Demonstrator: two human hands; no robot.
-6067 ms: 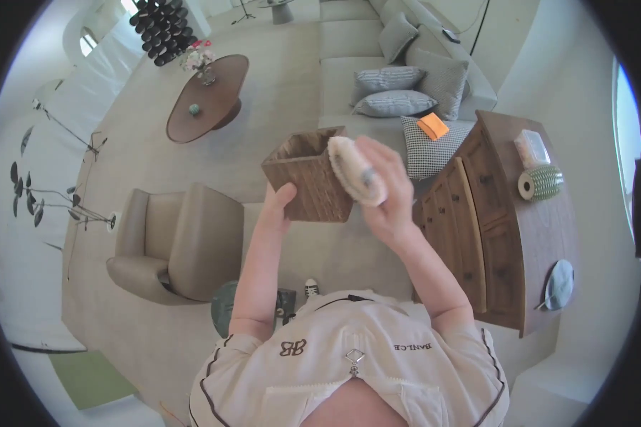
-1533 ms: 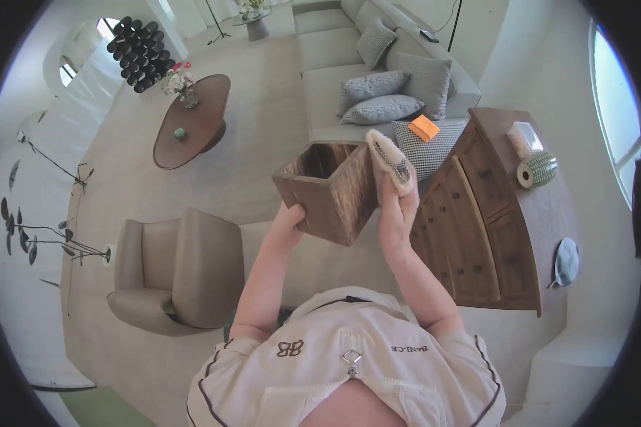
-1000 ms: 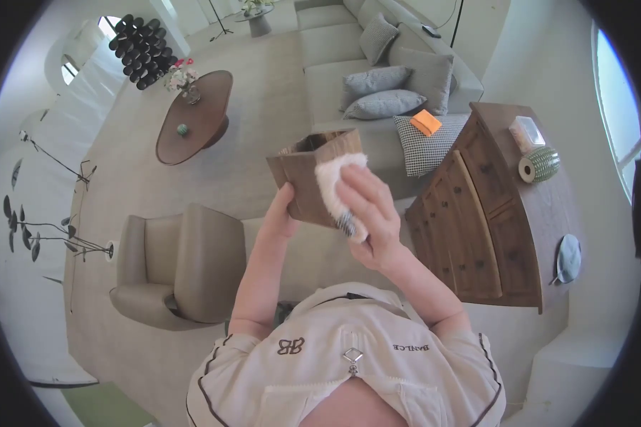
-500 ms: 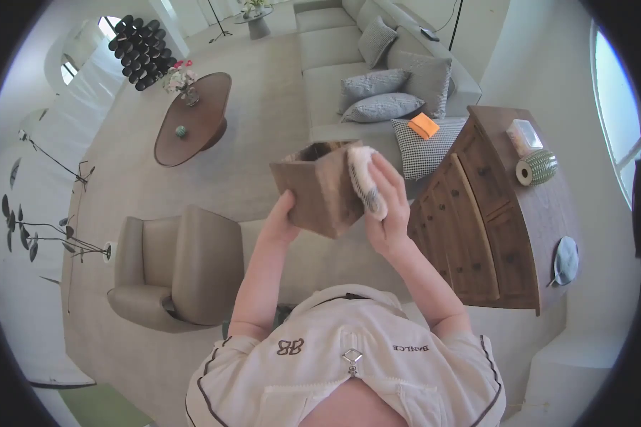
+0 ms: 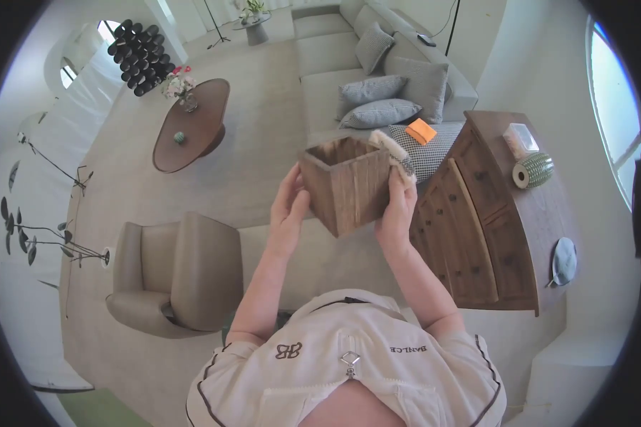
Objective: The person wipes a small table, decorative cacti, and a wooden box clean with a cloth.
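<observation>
A brown wooden box (image 5: 342, 192) with an open top is held up in front of me between both hands. Its hollow inside shows, and one corner edge points toward me. My left hand (image 5: 289, 210) presses against the box's left side, fingers along the wall. On the right side, my right hand (image 5: 397, 206) is closed around the box and a white cloth (image 5: 394, 153) with a dark pattern. The cloth sticks up above the fingers by the upper right edge of the box; its lower part is hidden by the hand.
At right stands a wooden dresser (image 5: 506, 220) carrying a green ribbed vase (image 5: 534, 171), a clear container (image 5: 521, 140) and a round bluish object (image 5: 565, 261). An orange cloth (image 5: 421, 132) lies on a checked cushion (image 5: 434, 153) on the sofa (image 5: 327, 57). An armchair (image 5: 174, 274) is at left, beyond it an oval table (image 5: 196, 132).
The box has turned and shifted slightly right, so its inside is more visible. My left hand has moved up its side. The cloth has moved from the box's face toward its upper right edge.
</observation>
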